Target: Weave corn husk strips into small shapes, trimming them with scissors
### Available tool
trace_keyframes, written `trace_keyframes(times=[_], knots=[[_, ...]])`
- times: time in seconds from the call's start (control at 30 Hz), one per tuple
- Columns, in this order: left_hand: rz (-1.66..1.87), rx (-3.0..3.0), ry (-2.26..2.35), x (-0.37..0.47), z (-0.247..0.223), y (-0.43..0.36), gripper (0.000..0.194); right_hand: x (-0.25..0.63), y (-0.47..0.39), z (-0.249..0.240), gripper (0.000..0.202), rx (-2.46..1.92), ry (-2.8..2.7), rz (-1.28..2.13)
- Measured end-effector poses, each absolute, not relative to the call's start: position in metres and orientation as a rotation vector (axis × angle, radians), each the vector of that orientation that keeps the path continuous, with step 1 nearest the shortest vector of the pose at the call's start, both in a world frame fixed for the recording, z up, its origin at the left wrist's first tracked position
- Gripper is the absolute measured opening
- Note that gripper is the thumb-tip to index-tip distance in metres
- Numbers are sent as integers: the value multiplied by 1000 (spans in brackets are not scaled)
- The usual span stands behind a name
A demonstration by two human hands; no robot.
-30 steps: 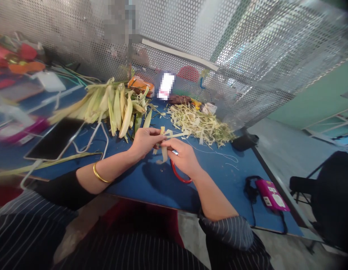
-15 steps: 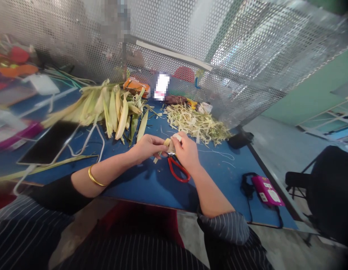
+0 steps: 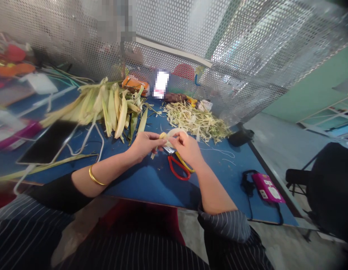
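Over the middle of the blue table, my left hand (image 3: 146, 145) pinches a small yellowish husk piece (image 3: 162, 135), with a strip end hanging below the fingers. My right hand (image 3: 186, 148) is closed on a pale husk strip (image 3: 176, 131) that curves up between the two hands. Both sets of fingertips nearly meet, and the exact join of the pieces is hidden. Scissors with one red and one yellow handle (image 3: 179, 168) lie on the table just beneath my hands.
Long husks (image 3: 106, 107) are piled at the back left, shredded strips (image 3: 196, 122) at the back right. A phone (image 3: 48, 142) lies left with a white cable. A magenta box (image 3: 268, 187) sits right, near a black cup-like object (image 3: 240, 138). Perforated mesh (image 3: 174, 52) stands behind.
Both hands have shifted slightly up, my left also leftward. The pale strip now arches out above my right fingers, and the yellow scissor handle is more exposed.
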State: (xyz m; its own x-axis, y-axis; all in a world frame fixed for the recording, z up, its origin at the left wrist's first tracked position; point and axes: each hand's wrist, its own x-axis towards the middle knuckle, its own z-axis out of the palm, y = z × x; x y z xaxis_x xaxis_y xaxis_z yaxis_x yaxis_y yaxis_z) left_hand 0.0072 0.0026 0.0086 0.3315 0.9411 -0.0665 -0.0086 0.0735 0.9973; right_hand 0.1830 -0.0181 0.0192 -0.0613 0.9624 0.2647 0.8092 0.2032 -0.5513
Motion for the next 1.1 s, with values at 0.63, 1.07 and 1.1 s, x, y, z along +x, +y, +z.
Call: trace_keyframes(times=[0.63,1.07,1.1], knots=[[968,1163,1042,5,8,12,11,207,-27,44,12,-1374,-2134,573],[953,1298,1022,2,9,11,16,187,-39,43,18,-1129,-1828,1059],[940,1315,1024,2,9,10,18,185,-38,42,15,-1141,-1816,925]])
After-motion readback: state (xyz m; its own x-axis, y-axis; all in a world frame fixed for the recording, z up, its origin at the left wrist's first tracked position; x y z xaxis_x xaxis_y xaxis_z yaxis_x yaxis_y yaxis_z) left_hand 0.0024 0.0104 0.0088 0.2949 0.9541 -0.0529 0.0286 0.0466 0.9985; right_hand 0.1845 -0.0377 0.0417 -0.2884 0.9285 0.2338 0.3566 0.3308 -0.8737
